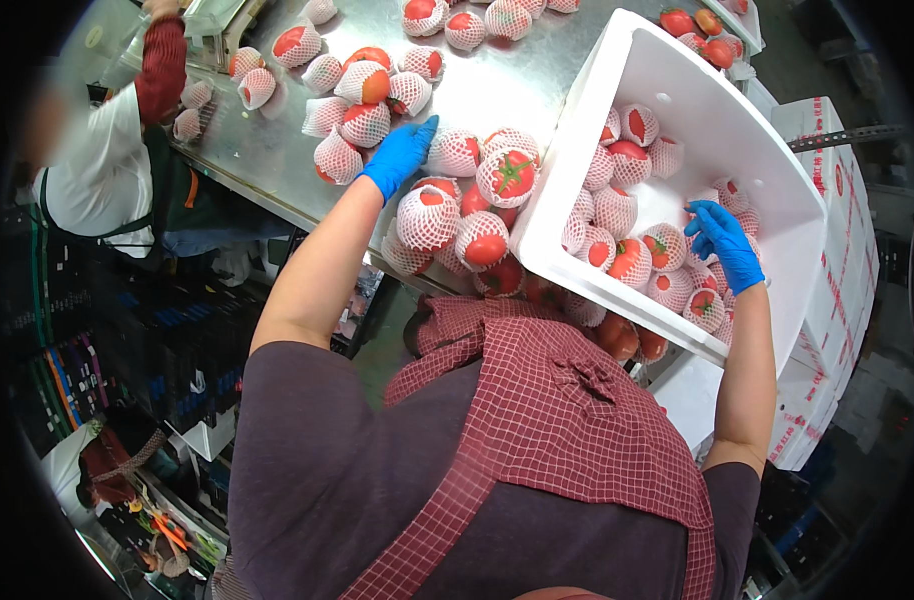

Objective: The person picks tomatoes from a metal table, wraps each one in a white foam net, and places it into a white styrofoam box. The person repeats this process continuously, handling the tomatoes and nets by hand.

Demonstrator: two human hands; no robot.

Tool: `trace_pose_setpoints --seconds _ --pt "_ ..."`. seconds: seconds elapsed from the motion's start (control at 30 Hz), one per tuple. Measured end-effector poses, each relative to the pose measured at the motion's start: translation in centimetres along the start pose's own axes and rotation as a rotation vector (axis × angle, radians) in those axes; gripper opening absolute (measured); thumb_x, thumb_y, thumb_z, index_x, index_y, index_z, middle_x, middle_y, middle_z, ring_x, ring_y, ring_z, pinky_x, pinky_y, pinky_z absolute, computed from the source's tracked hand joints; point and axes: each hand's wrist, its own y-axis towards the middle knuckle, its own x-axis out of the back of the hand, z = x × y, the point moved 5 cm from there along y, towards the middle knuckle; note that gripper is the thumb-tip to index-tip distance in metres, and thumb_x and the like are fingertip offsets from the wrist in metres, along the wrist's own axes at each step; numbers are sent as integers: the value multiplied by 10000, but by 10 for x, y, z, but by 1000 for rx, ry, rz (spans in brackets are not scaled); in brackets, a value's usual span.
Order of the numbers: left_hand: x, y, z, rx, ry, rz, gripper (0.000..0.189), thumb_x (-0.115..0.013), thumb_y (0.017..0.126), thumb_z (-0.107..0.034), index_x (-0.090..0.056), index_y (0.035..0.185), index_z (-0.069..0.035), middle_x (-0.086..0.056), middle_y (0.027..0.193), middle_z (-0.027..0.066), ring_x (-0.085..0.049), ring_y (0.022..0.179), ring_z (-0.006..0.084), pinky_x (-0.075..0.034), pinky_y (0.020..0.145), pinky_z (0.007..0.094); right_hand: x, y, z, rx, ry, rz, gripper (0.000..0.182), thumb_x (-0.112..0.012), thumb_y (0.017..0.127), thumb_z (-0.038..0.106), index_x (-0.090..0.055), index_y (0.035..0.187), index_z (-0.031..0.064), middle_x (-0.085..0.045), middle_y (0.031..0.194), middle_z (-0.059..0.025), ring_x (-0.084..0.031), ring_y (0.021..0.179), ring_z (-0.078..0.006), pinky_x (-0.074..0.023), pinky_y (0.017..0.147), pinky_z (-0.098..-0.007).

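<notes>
My left hand (400, 156), in a blue glove, rests among tomatoes wrapped in white foam nets on a metal table (487, 90). A netted tomato (367, 124) is just beyond its fingers, and another netted tomato (454, 152) lies close on its right. The glove hides whether the fingers grip anything. My right hand (723, 238), also gloved in blue, is inside a white foam box (719, 97), over the netted tomatoes at its right side. Its fingers are bent and apart, with nothing visible between them. Netted tomatoes (614, 210) line the box's left and near sides, around a bare patch of floor.
A heap of netted tomatoes (430, 217) sits at the table's near edge, against the box. Stacked white cartons (821, 300) with red printing stand at the right. Another person's sleeve (162, 67) reaches over the table's left end. Dark crates (179, 330) are at the left.
</notes>
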Motion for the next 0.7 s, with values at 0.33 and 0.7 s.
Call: trace_pose_setpoints --seconds 0.33,0.7 --pt "32 15 0 -337 -18 -184 417 -543 965 -234 -495 1338 -53 -590 1221 139 -543 1116 194 -413 985 317 5 2 -10 -19 26 38 283 -556 960 309 -616 1138 98 -635 842 -7 -557 630 -59 -405 530 -190" --pt "143 76 6 -356 269 -351 358 -574 939 -318 -651 1172 -57 -674 1101 131 -618 1030 222 -451 936 325 -11 1 4 -46 -70 67 318 -594 932 279 -596 1190 93 -620 918 4 -562 733 -68 -452 601 -215"
